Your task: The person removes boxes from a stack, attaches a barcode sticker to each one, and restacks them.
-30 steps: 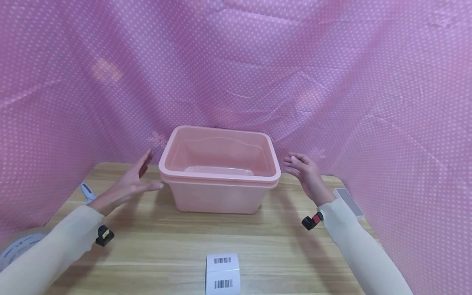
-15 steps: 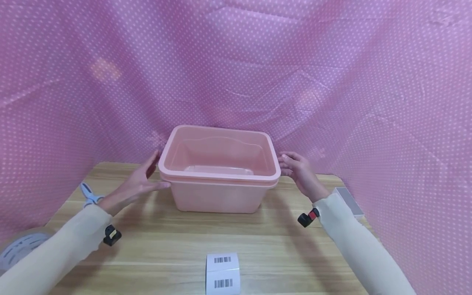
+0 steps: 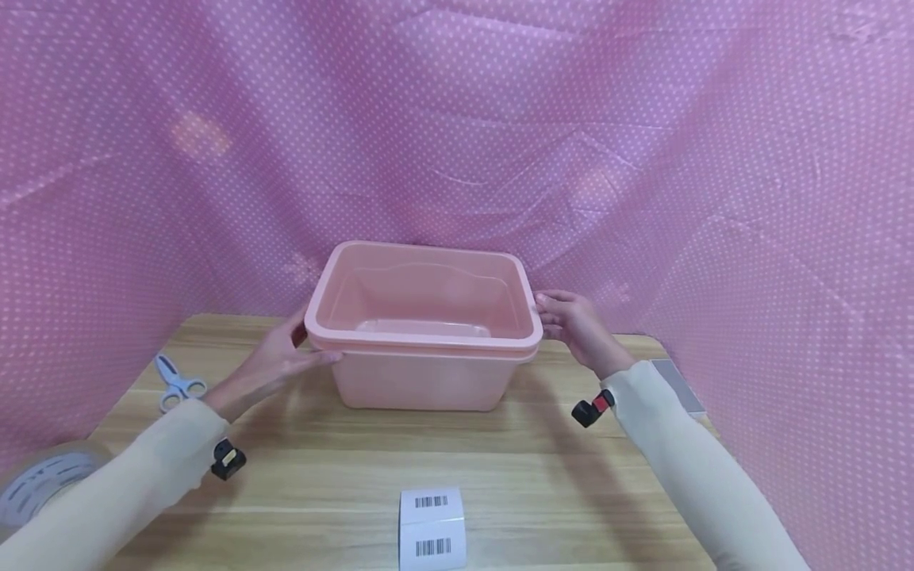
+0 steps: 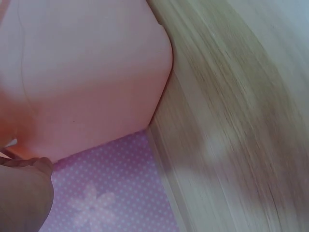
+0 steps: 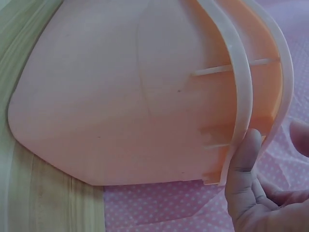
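Two pink plastic bins stand nested at the table's far side; the inner bin (image 3: 428, 297) shows its hollow inside, and the outer bin (image 3: 421, 385) its front wall. My left hand (image 3: 278, 361) is at their left end, its thumb extended along the front just under the rims and its other fingers partly hidden behind the left side. At the right end, my right hand (image 3: 574, 321) brings its fingertips up to the rim. In the right wrist view one finger (image 5: 248, 150) lies at the lower rim, while the thumb (image 5: 300, 137) stands apart from it.
Blue-handled scissors (image 3: 177, 385) lie on the wooden table (image 3: 321, 492) at left, behind a roll of tape (image 3: 50, 484). Barcode labels (image 3: 432, 527) sit at the front middle. A grey-topped flat box (image 3: 678, 385) is by the right sleeve. Pink dotted cloth (image 3: 457, 159) surrounds the table.
Both hands have moved inward, from beside the nested bins to their rims at the left and right ends. The bins stay about where they were. More of the scissors shows.
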Demonstrator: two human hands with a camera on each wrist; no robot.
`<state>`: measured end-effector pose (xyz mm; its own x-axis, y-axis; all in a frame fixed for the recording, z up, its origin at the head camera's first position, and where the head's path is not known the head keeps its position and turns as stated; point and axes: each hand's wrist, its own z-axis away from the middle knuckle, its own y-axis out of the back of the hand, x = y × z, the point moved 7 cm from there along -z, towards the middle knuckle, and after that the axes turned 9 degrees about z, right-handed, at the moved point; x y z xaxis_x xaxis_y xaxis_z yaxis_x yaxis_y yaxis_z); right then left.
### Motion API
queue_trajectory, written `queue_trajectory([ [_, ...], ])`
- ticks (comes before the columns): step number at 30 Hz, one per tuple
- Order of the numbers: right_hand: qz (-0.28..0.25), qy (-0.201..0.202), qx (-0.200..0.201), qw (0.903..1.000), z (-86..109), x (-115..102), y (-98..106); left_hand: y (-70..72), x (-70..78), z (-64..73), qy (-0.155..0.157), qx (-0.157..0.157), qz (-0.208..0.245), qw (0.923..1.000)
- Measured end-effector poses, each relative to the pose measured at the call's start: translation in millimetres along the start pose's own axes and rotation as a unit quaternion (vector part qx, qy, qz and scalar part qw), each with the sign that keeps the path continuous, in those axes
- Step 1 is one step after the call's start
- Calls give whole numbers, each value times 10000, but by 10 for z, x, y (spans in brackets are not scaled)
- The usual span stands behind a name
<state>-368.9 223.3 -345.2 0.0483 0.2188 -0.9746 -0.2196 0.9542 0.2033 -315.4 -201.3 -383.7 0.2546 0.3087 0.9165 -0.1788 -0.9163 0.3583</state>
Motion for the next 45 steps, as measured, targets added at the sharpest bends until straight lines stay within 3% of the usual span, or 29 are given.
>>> queue_trajectory([
  [10, 700, -573, 395, 9951, -60, -55, -28, -78, 29, 44, 54, 242, -25, 9997],
  [17, 578, -757, 368, 9948, -138, -47, -48, -121, 67, 76, 37, 360, 10, 9993],
  [26, 190, -547, 52, 9983, -217, -36, -170, -121, 19, 91, 232, 420, 25, 9988],
  [40, 502, -692, 338, 9958, -241, -53, -206, -48, 23, 81, 154, 683, -35, 9975],
  [45, 674, -657, 233, 9953, -231, -89, -211, -19, 18, 103, 284, 786, -40, 9965],
])
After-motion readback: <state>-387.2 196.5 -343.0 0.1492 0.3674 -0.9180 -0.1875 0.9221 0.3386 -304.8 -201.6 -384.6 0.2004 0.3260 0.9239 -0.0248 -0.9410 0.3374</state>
